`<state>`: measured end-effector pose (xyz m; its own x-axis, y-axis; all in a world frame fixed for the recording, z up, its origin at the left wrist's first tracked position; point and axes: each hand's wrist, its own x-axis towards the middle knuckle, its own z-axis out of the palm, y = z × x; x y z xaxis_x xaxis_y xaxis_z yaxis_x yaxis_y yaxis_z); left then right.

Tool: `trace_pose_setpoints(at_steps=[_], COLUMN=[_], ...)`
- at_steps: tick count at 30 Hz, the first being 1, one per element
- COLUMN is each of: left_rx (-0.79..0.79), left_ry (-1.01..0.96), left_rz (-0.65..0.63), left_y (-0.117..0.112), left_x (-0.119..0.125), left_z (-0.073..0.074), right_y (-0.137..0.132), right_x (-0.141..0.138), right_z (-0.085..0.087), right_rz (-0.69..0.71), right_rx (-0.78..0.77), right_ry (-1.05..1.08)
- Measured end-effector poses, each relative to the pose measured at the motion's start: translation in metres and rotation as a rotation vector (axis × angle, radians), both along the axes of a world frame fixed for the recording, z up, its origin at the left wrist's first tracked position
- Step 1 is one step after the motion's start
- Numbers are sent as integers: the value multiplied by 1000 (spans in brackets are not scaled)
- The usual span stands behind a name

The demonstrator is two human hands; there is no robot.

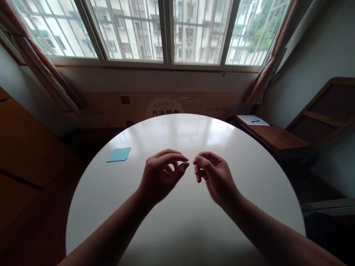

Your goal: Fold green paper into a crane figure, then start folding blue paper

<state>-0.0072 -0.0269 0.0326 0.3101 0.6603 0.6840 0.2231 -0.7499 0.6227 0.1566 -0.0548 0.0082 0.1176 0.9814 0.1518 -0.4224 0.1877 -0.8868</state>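
Observation:
Over the middle of the white round table [177, 225], my two hands face each other with a narrow gap between their fingertips. My left hand [163, 173] has its thumb and index finger brought together at the tips; anything between them is too small to make out. In a pinch of thumb and index finger, my right hand [215, 171] holds a tiny green thing [201, 154], mostly hidden by the fingers. A small stack of light blue square paper [118, 154] lies on the table to the left, apart from both hands.
Behind the table stands a printed cardboard panel [111, 107] below a barred window [133, 29]. On the right, a wooden side table [280, 136] carries a white sheet [246, 119] with a dark pen [255, 121]. A wooden cabinet [22, 147] is at the left.

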Motion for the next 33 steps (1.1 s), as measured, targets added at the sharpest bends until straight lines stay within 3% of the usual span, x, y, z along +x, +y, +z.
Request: trace_pose_setpoints(at_steps=[4,7,13,18,28,33], left_rx=[-324,-441,-545,-655,-823,-823], left_ry=[-89,-110,-119,-241,-279,-242], left_rz=[-41,-84,-80,-99,-118,-140], left_y=[7,10,11,17,22,22], left_x=[3,4,2,-2,-4,-4], left_z=[-7,-9,-6,-6,-7,-8], right_y=[2,4,4,5,8,8], right_x=[0,-1,-3,-3,-2,-3], right_z=[-4,-7,-9,-9,-18,-20], right_rz=[32,81,135,170,108,77], right_rx=[-79,-137,-162,-167,-150,-124], right_ry=[38,44,-22,-64,-145,-165])
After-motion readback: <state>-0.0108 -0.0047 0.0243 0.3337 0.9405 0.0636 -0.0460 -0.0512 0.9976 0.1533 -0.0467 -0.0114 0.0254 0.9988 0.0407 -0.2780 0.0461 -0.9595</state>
